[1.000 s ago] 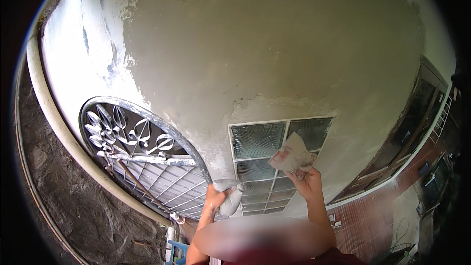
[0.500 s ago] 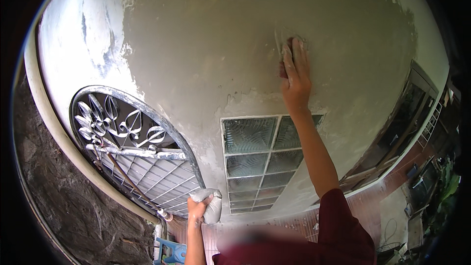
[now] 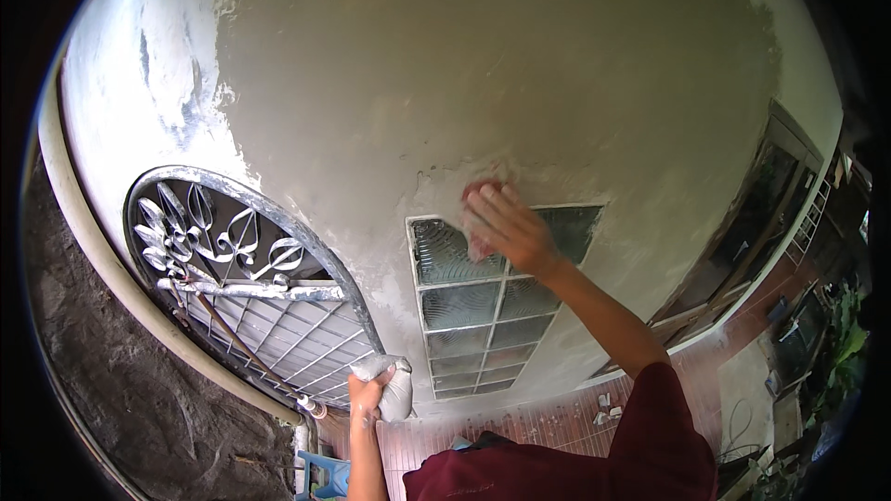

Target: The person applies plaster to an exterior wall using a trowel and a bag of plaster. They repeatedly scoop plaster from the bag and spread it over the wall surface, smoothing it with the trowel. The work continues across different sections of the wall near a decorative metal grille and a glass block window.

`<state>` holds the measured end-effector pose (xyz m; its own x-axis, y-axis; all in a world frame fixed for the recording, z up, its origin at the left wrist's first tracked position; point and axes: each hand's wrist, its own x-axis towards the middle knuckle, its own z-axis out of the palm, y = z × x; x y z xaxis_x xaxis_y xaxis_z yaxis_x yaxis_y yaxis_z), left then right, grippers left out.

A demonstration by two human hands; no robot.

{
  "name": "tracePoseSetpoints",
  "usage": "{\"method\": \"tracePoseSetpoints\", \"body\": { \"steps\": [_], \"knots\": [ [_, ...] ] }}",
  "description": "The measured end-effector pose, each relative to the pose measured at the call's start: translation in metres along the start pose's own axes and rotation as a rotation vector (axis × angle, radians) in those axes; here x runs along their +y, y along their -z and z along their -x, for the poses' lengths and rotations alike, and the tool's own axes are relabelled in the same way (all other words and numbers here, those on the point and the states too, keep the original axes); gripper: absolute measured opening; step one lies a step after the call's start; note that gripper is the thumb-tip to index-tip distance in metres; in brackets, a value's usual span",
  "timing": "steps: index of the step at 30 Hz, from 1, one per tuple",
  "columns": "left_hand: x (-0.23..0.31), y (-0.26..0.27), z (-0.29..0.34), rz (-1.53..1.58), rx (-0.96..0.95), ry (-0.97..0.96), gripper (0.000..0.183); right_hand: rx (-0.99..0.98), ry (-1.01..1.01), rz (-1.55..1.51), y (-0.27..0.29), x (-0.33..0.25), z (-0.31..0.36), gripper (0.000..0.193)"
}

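Wall (image 3: 510,56) coated dull grey, ragged-edged, brightly lit at left. Gridded glass window (image 3: 459,304) set low in it; arched metal grille (image 3: 278,269) seen at left, tiled floor (image 3: 557,427) below. Reddish sheet (image 3: 480,247) laid at the window's top edge, long axis near vertical in view, partly covered by the right hand (image 3: 515,230): fingers together, nearly straight; thumb hidden, so clamping can't be told. Grey-white bag (image 3: 398,396) gripped at its neck by the left hand (image 3: 365,393), body hung downward, beside the grille.
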<state>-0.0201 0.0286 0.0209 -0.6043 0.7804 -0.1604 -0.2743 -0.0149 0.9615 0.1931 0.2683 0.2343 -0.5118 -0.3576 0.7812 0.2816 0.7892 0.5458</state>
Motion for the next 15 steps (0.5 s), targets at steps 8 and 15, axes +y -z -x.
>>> {"method": "tracePoseSetpoints", "body": {
  "steps": [8,15],
  "knots": [
    [-0.006,-0.004,-0.007,-0.046,-0.021,-0.009,0.023,0.309,-0.381,0.359,0.008,0.15,-0.094,0.056],
    [-0.013,-0.002,-0.001,-0.025,0.047,0.054,0.026,-0.081,-0.034,-0.019,-0.069,0.015,-0.013,0.036]
  ]
}}
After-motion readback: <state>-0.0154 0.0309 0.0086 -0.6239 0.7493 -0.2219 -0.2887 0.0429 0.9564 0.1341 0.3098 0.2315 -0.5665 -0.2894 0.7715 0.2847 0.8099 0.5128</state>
